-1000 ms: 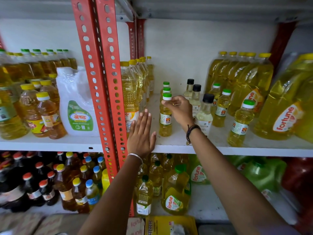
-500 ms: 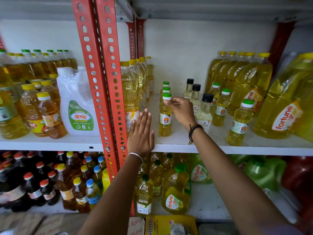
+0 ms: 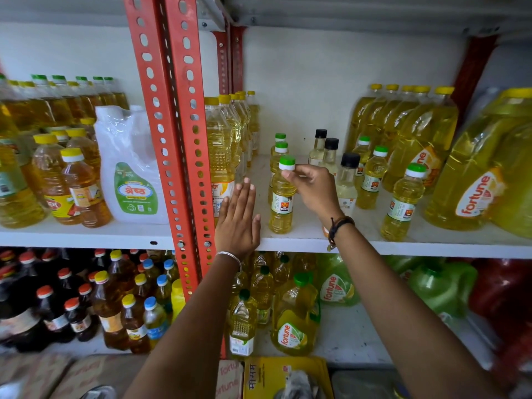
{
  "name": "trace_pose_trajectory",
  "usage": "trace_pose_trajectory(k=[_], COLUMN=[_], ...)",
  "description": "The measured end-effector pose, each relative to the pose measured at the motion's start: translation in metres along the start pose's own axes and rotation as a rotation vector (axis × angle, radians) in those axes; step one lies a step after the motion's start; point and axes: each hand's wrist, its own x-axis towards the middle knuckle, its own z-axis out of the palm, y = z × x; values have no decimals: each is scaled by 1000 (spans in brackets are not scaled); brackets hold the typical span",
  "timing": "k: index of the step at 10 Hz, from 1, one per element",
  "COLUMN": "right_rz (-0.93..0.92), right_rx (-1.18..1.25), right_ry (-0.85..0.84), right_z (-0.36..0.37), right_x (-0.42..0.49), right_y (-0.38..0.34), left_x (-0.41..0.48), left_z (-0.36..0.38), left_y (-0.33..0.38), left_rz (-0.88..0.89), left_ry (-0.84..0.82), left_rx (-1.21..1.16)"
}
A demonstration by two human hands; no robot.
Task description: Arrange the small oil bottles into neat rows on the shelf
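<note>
1. At the far left, beyond the red upright (image 3: 172,125), amber oil bottles and a white refill pouch (image 3: 131,168) are seen standing on the neighbouring bay; they are no part of the work in hand.
2. Just right of the upright, a file of tall yellow-capped bottles (image 3: 221,145) is set front to back, which marks the left edge of the working space.
3. The left hand (image 3: 237,220) is laid flat and released on the front lip of the shelf (image 3: 403,247), fingers straight, nothing held; it is judged to be steadying the body or guarding the edge.
4. A small green-capped bottle (image 3: 282,197) is stood upright near the front edge, with two like bottles lined up behind it, so a row is being formed front to back.
5. The right hand (image 3: 313,188) is curled at the bottle's neck, fingertips pinching just under the cap, presumably to nudge it straight.
6. Three black-capped bottles (image 3: 347,180) are ranged beside the hand in their own file.
7. Further right, three more green-capped bottles (image 3: 403,203) are spaced loosely, the front one well apart; these are judged to need closing up.
8. Large yellow jugs (image 3: 475,180) fill the right end.
</note>
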Motion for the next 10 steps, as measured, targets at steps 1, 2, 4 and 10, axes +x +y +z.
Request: trace_pose_trajectory(k=[1, 2, 4, 10], right_rz=[-6, -10, -11, -55], right_rx=[-2, 3, -20, -42], right_ry=[6, -2, 1, 6], right_z=[0, 1, 2, -3], right_x=[-5, -8, -12, -31], right_y=[-2, -6, -11, -24], left_x=[0, 0, -1, -2], left_z=[0, 0, 1, -11], left_y=[0, 0, -1, 10], left_rz=[-2, -5, -5, -16], left_ry=[-3, -11, -10, 55], left_rx=[5, 7, 7, -75])
